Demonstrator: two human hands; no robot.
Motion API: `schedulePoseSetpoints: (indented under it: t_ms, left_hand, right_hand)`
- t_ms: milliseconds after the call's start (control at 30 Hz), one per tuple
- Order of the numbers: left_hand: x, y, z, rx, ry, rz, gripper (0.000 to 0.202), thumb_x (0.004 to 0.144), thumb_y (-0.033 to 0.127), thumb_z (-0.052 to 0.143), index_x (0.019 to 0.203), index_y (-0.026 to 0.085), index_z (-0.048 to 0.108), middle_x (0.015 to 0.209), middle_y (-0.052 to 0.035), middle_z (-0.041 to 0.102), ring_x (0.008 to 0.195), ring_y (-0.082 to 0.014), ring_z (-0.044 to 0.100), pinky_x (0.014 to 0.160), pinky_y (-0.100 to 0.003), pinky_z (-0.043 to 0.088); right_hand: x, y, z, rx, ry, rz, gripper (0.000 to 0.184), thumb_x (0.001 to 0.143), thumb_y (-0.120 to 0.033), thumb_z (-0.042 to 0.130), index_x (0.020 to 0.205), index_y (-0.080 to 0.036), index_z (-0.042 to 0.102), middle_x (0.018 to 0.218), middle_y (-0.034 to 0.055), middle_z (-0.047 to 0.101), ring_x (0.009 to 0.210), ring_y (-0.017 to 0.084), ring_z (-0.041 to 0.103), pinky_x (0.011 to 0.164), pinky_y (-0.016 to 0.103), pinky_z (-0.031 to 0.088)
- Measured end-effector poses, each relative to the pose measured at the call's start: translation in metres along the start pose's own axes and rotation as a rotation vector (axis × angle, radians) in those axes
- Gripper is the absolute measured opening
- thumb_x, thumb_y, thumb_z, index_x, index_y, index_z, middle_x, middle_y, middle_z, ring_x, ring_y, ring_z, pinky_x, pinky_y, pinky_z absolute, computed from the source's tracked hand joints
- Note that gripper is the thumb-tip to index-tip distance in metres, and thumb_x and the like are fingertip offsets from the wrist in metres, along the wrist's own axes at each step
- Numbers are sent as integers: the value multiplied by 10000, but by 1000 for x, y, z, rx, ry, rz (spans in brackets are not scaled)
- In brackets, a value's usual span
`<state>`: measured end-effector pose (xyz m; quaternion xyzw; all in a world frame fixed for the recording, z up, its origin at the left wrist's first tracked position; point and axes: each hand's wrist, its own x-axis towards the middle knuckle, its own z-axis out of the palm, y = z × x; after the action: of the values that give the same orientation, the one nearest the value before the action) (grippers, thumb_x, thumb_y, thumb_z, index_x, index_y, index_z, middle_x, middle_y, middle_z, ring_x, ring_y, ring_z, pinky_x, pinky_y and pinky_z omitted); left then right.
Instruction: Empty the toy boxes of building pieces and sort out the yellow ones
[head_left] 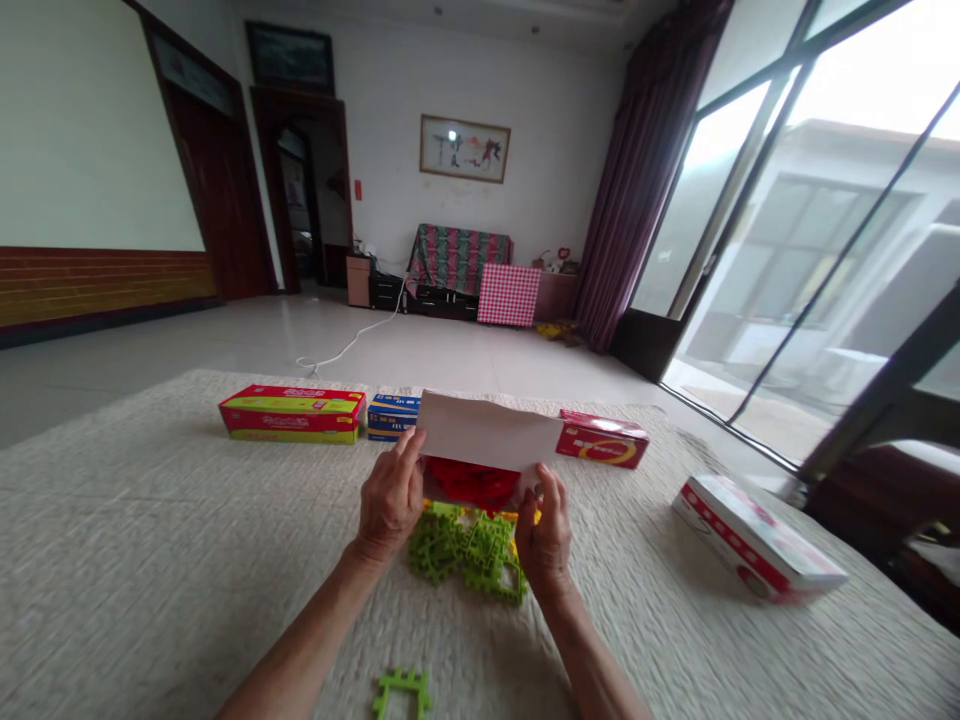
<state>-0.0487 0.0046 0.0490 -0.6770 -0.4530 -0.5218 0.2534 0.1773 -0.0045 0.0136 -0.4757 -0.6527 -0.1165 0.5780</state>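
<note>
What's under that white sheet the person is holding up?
Below the white sheet a red shape shows, with green interlocking plastic pieces nearer the person. The sheet covers the red shape's upper part, so what it is cannot be told.

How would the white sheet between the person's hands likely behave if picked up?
The white sheet looks thin, so it is probably very light. It holds nearly flat between the left hand and right hand, suggesting stiff card, though it could still crease.
</note>
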Motion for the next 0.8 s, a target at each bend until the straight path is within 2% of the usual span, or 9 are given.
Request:
schedulePoseSetpoints:
  t_ms: [167, 333, 400, 567, 800]
  left_hand:
    - [-7, -2, 3, -17, 66, 43, 511, 944, 113, 428, 1446, 188, 363, 1275, -166, 626, 1109, -222, 638, 931, -347, 528]
    - [-9, -10, 4, -48, 127, 17, 528, 935, 127, 455, 1450, 188, 361, 1286, -172, 613, 1150, -243, 617, 948, -372, 521]
    - [-13, -14, 6, -44, 105, -6, 511, 937, 136, 444, 1441, 183, 377, 1291, -170, 612, 1176, -245, 604, 973, -380, 510]
    - [-25, -21, 15, -10, -54, -80, 461, 956, 148, 357, 1412, 146, 419, 1258, -170, 638, 1182, -228, 608, 997, -374, 505]
    - [-22, -18, 13, -27, -38, -91, 442, 950, 156, 386, 1387, 155, 453, 1281, -156, 626, 1204, -220, 588, 1028, -370, 479]
  right_hand:
    - [1, 1, -2, -59, -17, 19, 459, 949, -170, 351, 1402, -246, 350, 1271, 162, 516, 1228, 258, 531, 848, 409, 564]
    - [8, -6, -6, -69, 38, -25, 414, 952, -171, 381, 1359, -245, 377, 1286, 160, 516, 1214, 243, 544, 862, 400, 563]
    - [7, -7, -5, -61, 41, -30, 401, 953, -170, 383, 1347, -247, 394, 1296, 155, 519, 1225, 241, 538, 897, 412, 548]
    - [2, -4, 0, -26, -25, -43, 393, 962, -156, 346, 1339, -237, 421, 1281, 146, 531, 1235, 234, 539, 956, 431, 518]
    - [3, -6, 1, -6, -30, -27, 409, 955, -169, 348, 1353, -214, 430, 1261, 152, 535, 1230, 241, 536, 964, 434, 510]
